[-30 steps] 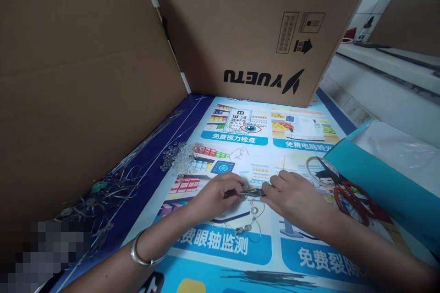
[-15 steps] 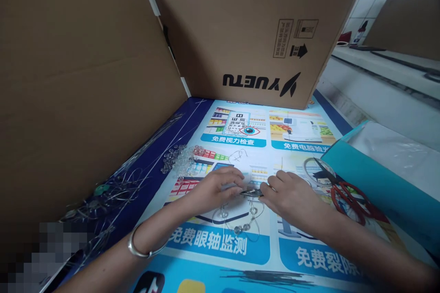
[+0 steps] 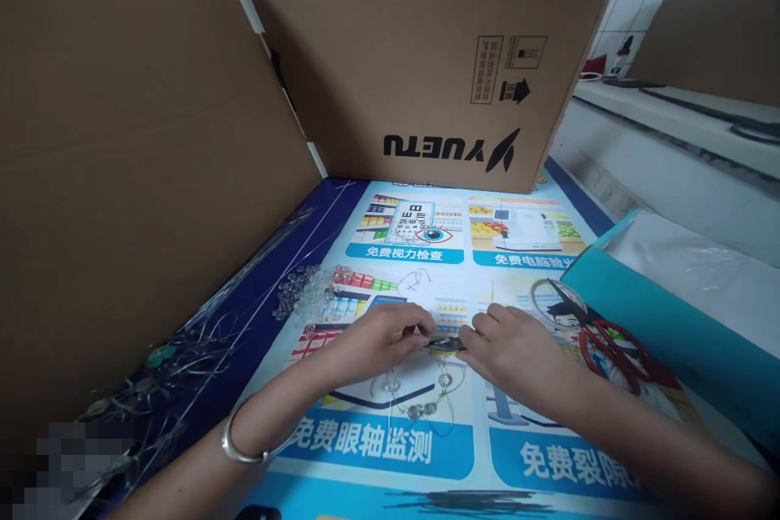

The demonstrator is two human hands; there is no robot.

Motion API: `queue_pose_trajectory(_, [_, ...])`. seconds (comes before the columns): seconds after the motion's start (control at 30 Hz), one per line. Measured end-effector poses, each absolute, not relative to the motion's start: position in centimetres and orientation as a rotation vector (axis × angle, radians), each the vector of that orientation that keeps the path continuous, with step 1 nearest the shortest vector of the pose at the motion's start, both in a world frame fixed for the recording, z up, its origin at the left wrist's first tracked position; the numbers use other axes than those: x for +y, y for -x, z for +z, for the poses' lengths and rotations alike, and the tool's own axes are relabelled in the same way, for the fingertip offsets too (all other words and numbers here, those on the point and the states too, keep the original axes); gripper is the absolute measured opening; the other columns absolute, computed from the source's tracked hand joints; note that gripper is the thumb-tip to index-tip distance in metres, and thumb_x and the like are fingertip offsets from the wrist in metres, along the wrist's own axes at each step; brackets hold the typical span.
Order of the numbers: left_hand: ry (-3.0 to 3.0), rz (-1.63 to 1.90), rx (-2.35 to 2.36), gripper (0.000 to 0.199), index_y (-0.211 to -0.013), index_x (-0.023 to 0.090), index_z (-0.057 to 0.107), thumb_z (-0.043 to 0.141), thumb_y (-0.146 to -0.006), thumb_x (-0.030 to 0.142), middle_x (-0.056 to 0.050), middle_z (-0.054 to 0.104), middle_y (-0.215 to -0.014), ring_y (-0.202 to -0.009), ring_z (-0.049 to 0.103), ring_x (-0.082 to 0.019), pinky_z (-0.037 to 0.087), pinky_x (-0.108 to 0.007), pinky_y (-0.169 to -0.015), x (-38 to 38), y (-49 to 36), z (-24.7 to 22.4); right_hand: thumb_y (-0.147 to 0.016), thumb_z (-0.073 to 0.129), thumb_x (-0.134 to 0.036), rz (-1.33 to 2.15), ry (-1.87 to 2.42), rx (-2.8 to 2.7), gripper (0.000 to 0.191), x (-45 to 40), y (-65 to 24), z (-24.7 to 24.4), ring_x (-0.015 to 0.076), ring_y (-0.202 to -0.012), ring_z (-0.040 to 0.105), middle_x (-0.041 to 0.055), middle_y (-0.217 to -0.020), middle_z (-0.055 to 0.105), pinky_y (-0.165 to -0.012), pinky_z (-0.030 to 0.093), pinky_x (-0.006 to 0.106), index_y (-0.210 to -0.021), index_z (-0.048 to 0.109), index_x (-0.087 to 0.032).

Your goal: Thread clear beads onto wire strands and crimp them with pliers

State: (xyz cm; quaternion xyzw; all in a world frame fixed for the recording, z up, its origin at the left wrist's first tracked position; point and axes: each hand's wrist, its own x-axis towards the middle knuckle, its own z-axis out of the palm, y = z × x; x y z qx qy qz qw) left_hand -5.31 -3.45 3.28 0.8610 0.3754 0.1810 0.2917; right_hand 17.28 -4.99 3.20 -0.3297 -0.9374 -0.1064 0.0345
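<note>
My right hand [image 3: 509,341] is closed around a pair of small pliers [image 3: 447,344], whose dark jaws point left. At their tip, my left hand [image 3: 399,331] has thumb and finger pinched together on thin wire. Below both hands hangs or lies a loop of this wire with clear round beads [image 3: 431,408] strung on it. The exact spot where jaws and wire meet is too small to make out. A heap of loose clear beads [image 3: 305,296] lies left of my left hand. Right of my right hand are red-handled scissors [image 3: 609,341].
Cardboard panels [image 3: 366,32] stand at the left and back. A teal box [image 3: 658,317] sits at the right edge. Tangled wire pieces [image 3: 171,366] lie at the left, and dark straight wires [image 3: 469,501] at the front. A loose wire curl [image 3: 415,283] lies behind the hands.
The view has shifted slightly, so most things appear a little further left. Both hands stay close together around the pliers' tip. The pliers look slightly turned, their jaws darker.
</note>
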Motion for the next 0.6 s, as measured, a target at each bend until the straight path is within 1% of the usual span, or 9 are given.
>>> queue_pose_trajectory(0.1, [-2.187,0.478,1.018,0.017,-0.096,0.023,0.056,0.05,-0.082,0.016,0.0,0.059,-0.085,-0.071,0.053,-0.012,0.041,-0.023,-0.063,-3.6,5.7,2.4,-0.088,0.044,-0.031,-0.317,1.001,-2.881,0.017,-4.9,-17.4,2.9,0.0193,-0.074,0.046,0.0052,-0.074,0.055,-0.064,0.03,0.031,-0.082,0.053,-0.018])
queue_pose_trajectory(0.23, [-2.215,0.525,0.915,0.016,-0.093,0.021,0.057,0.05,-0.081,0.014,-0.002,0.058,-0.091,-0.083,0.053,-0.014,0.042,-0.027,-0.073,-3.7,5.5,2.3,-0.088,0.044,-0.029,-0.337,0.982,-2.888,0.016,-4.9,-17.5,2.9,0.0187,-0.073,0.046,0.0048,-0.073,0.054,-0.063,0.029,0.031,-0.08,0.053,-0.018])
queue_pose_trajectory(0.3, [-2.237,0.551,0.877,0.013,-0.09,0.02,0.058,0.048,-0.083,0.014,-0.002,0.059,-0.09,-0.086,0.053,-0.015,0.042,-0.028,-0.076,-3.7,5.3,2.4,-0.088,0.045,-0.028,-0.349,0.977,-2.888,0.015,-4.9,-17.4,3.0,0.0191,-0.073,0.046,0.0048,-0.074,0.054,-0.063,0.029,0.031,-0.082,0.053,-0.018])
queue_pose_trajectory(0.43, [-2.299,0.569,0.892,0.014,-0.086,0.02,0.06,0.046,-0.085,0.014,-0.002,0.061,-0.087,-0.086,0.053,-0.016,0.041,-0.029,-0.077,-3.6,5.1,2.3,-0.087,0.047,-0.028,-0.393,0.989,-2.881,0.013,-5.1,-17.5,3.0,0.0193,-0.074,0.046,0.005,-0.076,0.055,-0.063,0.029,0.031,-0.086,0.054,-0.018])
queue_pose_trajectory(0.6, [-2.294,0.558,0.91,0.017,-0.085,0.02,0.059,0.044,-0.085,0.011,-0.003,0.061,-0.089,-0.086,0.054,-0.015,0.042,-0.027,-0.076,-3.4,5.3,1.5,-0.087,0.046,-0.03,-0.345,0.995,-2.869,0.014,-5.0,-17.7,2.7,0.0195,-0.073,0.045,0.0048,-0.075,0.054,-0.063,0.03,0.032,-0.083,0.053,-0.018])
